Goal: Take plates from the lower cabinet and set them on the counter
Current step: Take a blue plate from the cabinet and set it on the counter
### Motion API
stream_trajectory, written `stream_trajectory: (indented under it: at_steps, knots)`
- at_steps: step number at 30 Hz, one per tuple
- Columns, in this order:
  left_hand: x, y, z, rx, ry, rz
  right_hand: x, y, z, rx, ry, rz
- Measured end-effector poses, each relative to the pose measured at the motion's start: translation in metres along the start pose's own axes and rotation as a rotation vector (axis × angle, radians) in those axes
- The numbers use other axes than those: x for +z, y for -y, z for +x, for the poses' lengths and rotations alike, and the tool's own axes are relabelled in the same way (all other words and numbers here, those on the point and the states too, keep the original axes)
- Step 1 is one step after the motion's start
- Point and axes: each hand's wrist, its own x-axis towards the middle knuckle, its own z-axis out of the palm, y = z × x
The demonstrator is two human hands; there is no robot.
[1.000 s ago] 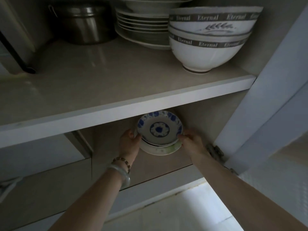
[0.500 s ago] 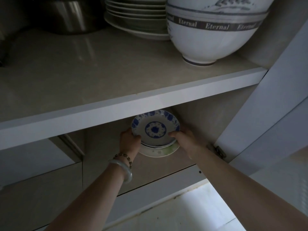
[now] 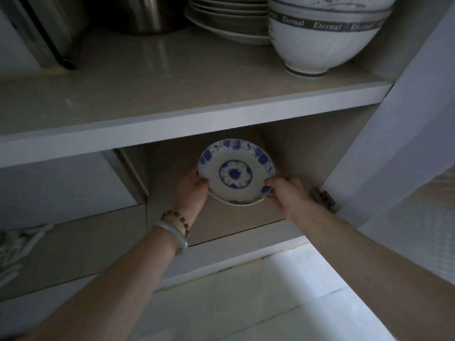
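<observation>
We find the scene dim: the shelf [image 3: 172, 94] carries only a soft sheen, and the back corner round the metal pot [image 3: 147, 16] sinks into shadow. Brightest is the pale floor [image 3: 270, 303] (light falls in from that side). Straight edges bow toward the borders; the plate [image 3: 236, 172] looks slightly soft.

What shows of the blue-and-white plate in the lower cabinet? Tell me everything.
The blue-and-white plate is round, shallow and glossy like glazed ceramic: white, with a blue floral medallion at its centre and blue flower patches round the rim. It is in the lower compartment, just below the shelf edge, face tilted toward the camera. The left hand grips its left rim, the right hand its right rim. Its underside is hidden.
</observation>
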Motion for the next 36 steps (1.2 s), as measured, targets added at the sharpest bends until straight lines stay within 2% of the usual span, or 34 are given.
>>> stream_trajectory:
  at_steps: [6, 15, 24, 31, 36]
  knots:
    - [-0.014, -0.005, -0.063, -0.086, -0.037, -0.204, -0.011, -0.009, -0.06, -0.002, 0.061, -0.041]
    - [-0.036, -0.033, -0.168, -0.173, -0.03, -0.256, -0.054, 0.005, -0.165, 0.025, 0.214, 0.004]
    - [-0.05, -0.13, -0.255, -0.118, 0.042, -0.265, -0.088, 0.071, -0.264, -0.006, 0.34, 0.003]
    - [-0.051, -0.185, -0.302, -0.137, 0.031, -0.294, -0.114, 0.115, -0.314, -0.025, 0.37, 0.01]
    - [-0.052, -0.229, -0.303, -0.099, 0.107, -0.273, -0.12, 0.142, -0.331, -0.03, 0.333, 0.104]
